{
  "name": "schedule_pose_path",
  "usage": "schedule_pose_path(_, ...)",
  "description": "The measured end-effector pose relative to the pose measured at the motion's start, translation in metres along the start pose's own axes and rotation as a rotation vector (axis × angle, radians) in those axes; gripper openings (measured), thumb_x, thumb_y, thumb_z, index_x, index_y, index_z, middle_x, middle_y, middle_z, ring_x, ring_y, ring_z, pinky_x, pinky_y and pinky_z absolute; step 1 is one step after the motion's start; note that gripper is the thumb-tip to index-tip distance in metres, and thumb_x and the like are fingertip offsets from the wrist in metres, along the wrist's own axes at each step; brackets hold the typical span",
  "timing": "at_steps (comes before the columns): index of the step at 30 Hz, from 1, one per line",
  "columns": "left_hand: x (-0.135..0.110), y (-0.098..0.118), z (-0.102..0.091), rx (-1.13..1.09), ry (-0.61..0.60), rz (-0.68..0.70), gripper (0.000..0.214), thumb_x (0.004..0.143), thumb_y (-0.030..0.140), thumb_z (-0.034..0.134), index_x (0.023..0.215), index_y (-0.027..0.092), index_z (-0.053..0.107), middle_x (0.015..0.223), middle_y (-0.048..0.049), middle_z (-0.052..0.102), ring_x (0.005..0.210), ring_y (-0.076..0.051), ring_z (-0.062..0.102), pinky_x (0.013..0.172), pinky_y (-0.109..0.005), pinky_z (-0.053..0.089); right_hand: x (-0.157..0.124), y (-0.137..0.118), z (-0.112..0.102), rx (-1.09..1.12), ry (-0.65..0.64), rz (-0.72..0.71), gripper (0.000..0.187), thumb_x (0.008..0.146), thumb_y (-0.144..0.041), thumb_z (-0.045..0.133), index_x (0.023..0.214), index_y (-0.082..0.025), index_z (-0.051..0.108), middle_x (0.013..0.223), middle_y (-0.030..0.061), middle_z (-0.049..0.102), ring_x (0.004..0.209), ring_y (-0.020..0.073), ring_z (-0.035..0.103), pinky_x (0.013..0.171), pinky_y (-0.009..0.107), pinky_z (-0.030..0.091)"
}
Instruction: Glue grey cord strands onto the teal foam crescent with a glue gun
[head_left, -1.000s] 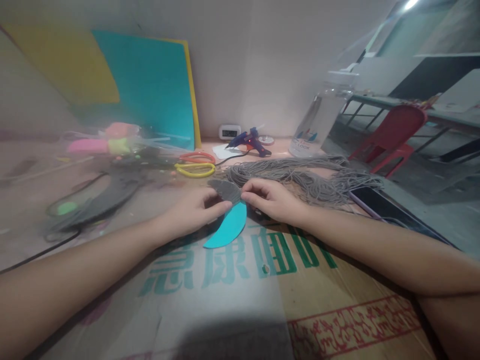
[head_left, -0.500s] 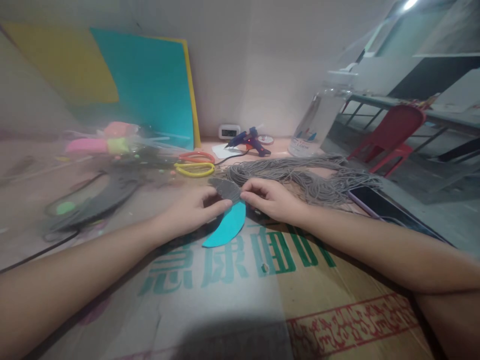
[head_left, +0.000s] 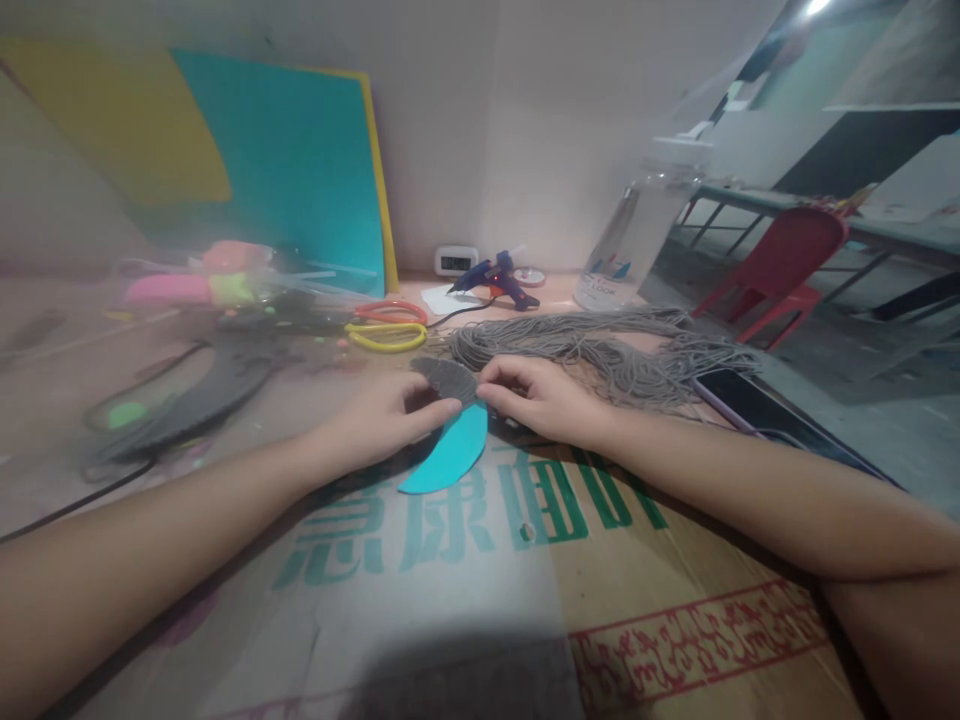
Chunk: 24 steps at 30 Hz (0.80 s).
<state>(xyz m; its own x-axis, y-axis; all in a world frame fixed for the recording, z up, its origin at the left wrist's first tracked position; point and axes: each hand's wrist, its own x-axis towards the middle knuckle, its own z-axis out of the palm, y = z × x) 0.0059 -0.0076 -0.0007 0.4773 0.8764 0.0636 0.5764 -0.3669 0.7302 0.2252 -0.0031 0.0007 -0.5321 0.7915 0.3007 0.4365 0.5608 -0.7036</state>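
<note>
A teal crescent-shaped cutout (head_left: pixel 454 450), its upper part covered with rows of grey cord (head_left: pixel 452 381), lies over the cardboard between my hands. My left hand (head_left: pixel 386 415) grips its left side, thumb on the near edge and fingers behind. At the right edge of the cord-covered part, my right hand (head_left: pixel 541 400) is closed in a pinch; cord seems to be between the fingertips, though they hide most of it. Just behind both hands spreads a loose bundle of grey cord (head_left: pixel 630 350).
Scissors with a yellow handle (head_left: pixel 386 338), a blue glue gun (head_left: pixel 499 278), a small digital clock (head_left: pixel 456 262) and a clear bottle (head_left: pixel 626 240) stand or lie behind. At right is a phone (head_left: pixel 772 410). A dark grey curved piece (head_left: pixel 195 395) lies left on the cardboard (head_left: pixel 480 620).
The whole view has shifted slightly, moving everything a little leftward in the picture. Both hands keep almost the same grip on the cutout and cord.
</note>
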Motion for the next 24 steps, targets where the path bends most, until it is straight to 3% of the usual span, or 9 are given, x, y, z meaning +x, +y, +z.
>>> schedule_pose_path(13,-0.0003,-0.0007,0.0004,0.015,-0.002,0.003,0.035,0.086,0.049,0.053,0.072,0.017,0.062,0.052,0.0021,0.06,0.047,-0.012,0.05,0.044,-0.023,0.033,-0.0006,-0.0022,-0.0017,-0.029,-0.019,-0.01,0.018,0.09,-0.031,0.053,0.08,-0.017,0.057,0.069,-0.0011,0.058,0.065,0.0111,0.051,0.062,0.023,0.04)
schedule_pose_path(21,0.0023,-0.0043,-0.0016,-0.059,-0.029,-0.011,0.038,0.086,0.05,0.051,0.087,0.015,0.065,0.06,0.0015,0.06,0.052,-0.013,0.054,0.048,-0.023,0.037,-0.0017,0.0019,0.0016,0.216,-0.042,0.06,0.017,0.09,-0.033,0.053,0.09,-0.017,0.057,0.074,-0.0003,0.062,0.062,0.0101,0.055,0.059,0.023,0.046)
schedule_pose_path(24,0.0032,-0.0062,-0.0017,-0.05,-0.004,-0.024,0.04,0.086,0.051,0.051,0.09,0.014,0.066,0.06,0.0014,0.057,0.052,-0.013,0.053,0.047,-0.023,0.035,-0.0017,0.0032,0.0017,0.184,-0.015,0.047,0.012,0.088,-0.028,0.055,0.091,-0.017,0.058,0.077,0.0001,0.061,0.067,0.0108,0.056,0.061,0.023,0.046)
